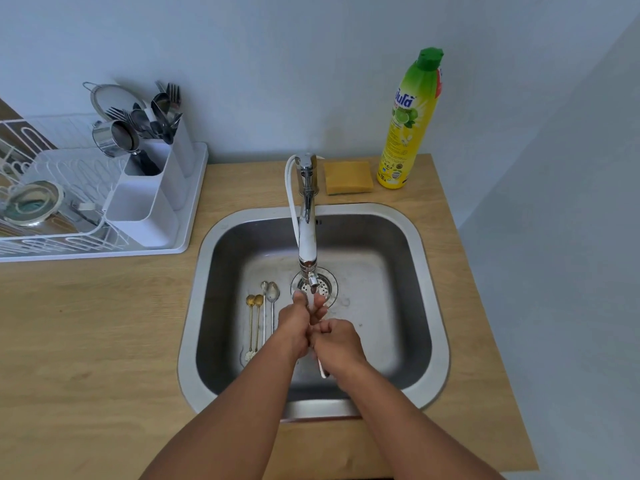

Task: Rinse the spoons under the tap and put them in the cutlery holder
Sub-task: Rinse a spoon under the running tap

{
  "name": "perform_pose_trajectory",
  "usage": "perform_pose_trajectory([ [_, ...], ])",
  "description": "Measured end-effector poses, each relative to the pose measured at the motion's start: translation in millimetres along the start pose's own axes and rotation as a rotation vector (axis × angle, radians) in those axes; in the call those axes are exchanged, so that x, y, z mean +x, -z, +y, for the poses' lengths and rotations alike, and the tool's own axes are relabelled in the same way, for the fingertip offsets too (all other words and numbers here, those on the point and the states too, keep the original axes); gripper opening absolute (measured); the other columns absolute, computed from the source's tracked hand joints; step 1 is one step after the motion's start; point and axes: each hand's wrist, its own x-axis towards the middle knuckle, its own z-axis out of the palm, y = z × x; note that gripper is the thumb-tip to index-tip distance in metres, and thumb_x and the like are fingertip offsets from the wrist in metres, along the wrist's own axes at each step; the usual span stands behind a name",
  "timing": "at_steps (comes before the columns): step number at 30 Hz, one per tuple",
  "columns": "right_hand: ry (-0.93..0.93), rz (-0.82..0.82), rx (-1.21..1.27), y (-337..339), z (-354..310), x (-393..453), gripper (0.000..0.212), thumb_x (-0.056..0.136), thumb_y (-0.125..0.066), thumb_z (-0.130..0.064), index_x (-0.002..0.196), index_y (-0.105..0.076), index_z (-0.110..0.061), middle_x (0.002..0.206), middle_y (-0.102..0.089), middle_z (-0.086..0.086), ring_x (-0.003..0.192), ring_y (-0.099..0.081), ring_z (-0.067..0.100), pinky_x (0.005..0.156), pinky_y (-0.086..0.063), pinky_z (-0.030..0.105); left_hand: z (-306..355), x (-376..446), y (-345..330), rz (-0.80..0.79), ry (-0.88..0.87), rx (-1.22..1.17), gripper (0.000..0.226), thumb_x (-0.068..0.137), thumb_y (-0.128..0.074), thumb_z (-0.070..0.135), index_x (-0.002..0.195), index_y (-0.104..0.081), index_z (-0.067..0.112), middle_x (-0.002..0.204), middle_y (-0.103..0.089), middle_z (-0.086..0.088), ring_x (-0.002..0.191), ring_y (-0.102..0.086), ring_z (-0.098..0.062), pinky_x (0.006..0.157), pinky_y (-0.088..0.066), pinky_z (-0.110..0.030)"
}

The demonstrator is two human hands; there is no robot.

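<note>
Water runs from the tap (307, 233) over the steel sink (429, 306). My right hand (337, 344) is closed around a spoon (322, 370); only its handle end shows below the fist. My left hand (298, 323) rubs the spoon's upper end in the stream, fingers wrapped over it. On the sink floor to the left lie two small gold spoons (254, 318) and two long silver spoons (272, 299), side by side. The white cutlery holder (145, 209) stands at the drying rack's right end, its rear compartments filled with forks and spoons.
A white dish rack (52, 202) on a tray holds a glass lid and a steel cup at the left. A yellow sponge (348, 177) and a green-capped dish soap bottle (412, 126) stand behind the sink. Wooden counter (86, 323) surrounds it.
</note>
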Motion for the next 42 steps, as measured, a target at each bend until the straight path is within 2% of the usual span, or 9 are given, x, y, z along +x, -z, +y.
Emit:
perform_pose_trajectory([
  [9,0.047,0.015,-0.088,0.1,5.6,3.1,0.032,0.092,-0.06,-0.017,0.061,-0.066,-0.017,0.061,-0.065,-0.004,0.056,-0.055,0.014,0.055,-0.043,0.026,-5.7,-3.0,6.2,-0.028,-0.039,0.033,0.045,0.111,-0.038,0.038,0.11,-0.07,0.007,0.082,-0.081,-0.005,0.076,-0.075,-0.021,0.056,-0.06,-0.029],
  [14,0.018,-0.001,0.025,-4.3,5.6,14.1,0.026,0.097,-0.059,-0.017,0.074,-0.071,-0.016,0.063,-0.069,0.003,0.044,-0.06,0.014,0.048,-0.049,0.025,-0.1,-8.9,16.6,-0.115,-0.024,0.171,0.037,0.111,-0.038,0.03,0.116,-0.07,0.014,0.101,-0.082,0.001,0.1,-0.075,-0.021,0.088,-0.059,-0.04],
  [17,0.013,0.003,0.097,-8.3,2.3,25.3,0.022,0.098,-0.06,-0.017,0.079,-0.072,-0.015,0.069,-0.072,0.005,0.045,-0.061,0.014,0.048,-0.049,0.025,-0.1,-13.2,18.6,-0.14,-0.006,0.21,0.038,0.11,-0.039,0.03,0.112,-0.074,0.015,0.096,-0.082,-0.002,0.07,-0.066,-0.021,0.051,-0.05,-0.028],
  [20,-0.006,-0.029,0.198,-9.6,-3.4,34.6,0.019,0.097,-0.058,-0.009,0.087,-0.074,-0.013,0.079,-0.073,0.001,0.052,-0.059,0.015,0.051,-0.05,0.028,-1.8,-12.7,20.0,-0.132,0.008,0.22,0.039,0.109,-0.04,0.029,0.111,-0.076,0.016,0.084,-0.076,-0.006,0.058,-0.051,-0.016,0.043,-0.042,-0.024],
  [23,-0.042,-0.104,0.154,-4.2,-3.6,33.1,0.019,0.096,-0.057,-0.017,0.086,-0.073,-0.014,0.071,-0.072,0.006,0.05,-0.063,0.017,0.051,-0.055,0.03,1.8,-8.9,22.6,-0.131,-0.024,0.324,0.037,0.108,-0.042,0.03,0.107,-0.076,0.013,0.083,-0.073,-0.008,0.059,-0.056,-0.019,0.051,-0.051,-0.029],
  [27,0.064,0.138,-0.042,13.4,-11.9,34.7,0.02,0.095,-0.052,-0.028,0.089,-0.07,-0.023,0.091,-0.073,-0.004,0.084,-0.067,0.016,0.067,-0.052,0.03,11.6,-4.4,22.9,-0.159,-0.126,0.583,0.027,0.099,-0.048,0.024,0.098,-0.074,0.014,0.098,-0.075,-0.005,0.1,-0.068,-0.025,0.093,-0.054,-0.043],
  [33,-0.161,-0.152,0.096,25.6,-39.3,44.2,0.01,0.09,-0.07,-0.028,0.094,-0.078,-0.022,0.069,-0.065,-0.002,0.074,-0.06,0.016,0.072,-0.042,0.033,21.1,-10.4,21.4,-0.27,-0.155,0.792,0.026,0.1,-0.043,0.021,0.091,-0.067,0.019,0.089,-0.07,0.001,0.087,-0.063,-0.017,0.081,-0.052,-0.035],
  [38,-0.158,-0.11,0.132,18.0,-45.8,52.2,0.013,0.09,-0.063,-0.014,0.081,-0.071,-0.016,0.055,-0.06,0.003,0.051,-0.053,0.016,0.064,-0.04,0.029,12.6,-17.4,30.3,-0.259,-0.187,0.79,0.035,0.105,-0.041,0.03,0.085,-0.068,0.02,0.089,-0.071,0.001,0.089,-0.066,-0.018,0.078,-0.048,-0.035],
  [42,-0.146,0.003,0.206,13.7,-45.9,59.6,0.016,0.092,-0.067,-0.014,0.076,-0.07,-0.016,0.069,-0.066,0.002,0.065,-0.06,0.016,0.056,-0.036,0.026,-0.2,-24.8,47.4,-0.243,-0.224,0.836,0.045,0.11,-0.035,0.033,0.083,-0.067,0.019,0.087,-0.068,0.0,0.088,-0.062,-0.016,0.076,-0.046,-0.033],
])
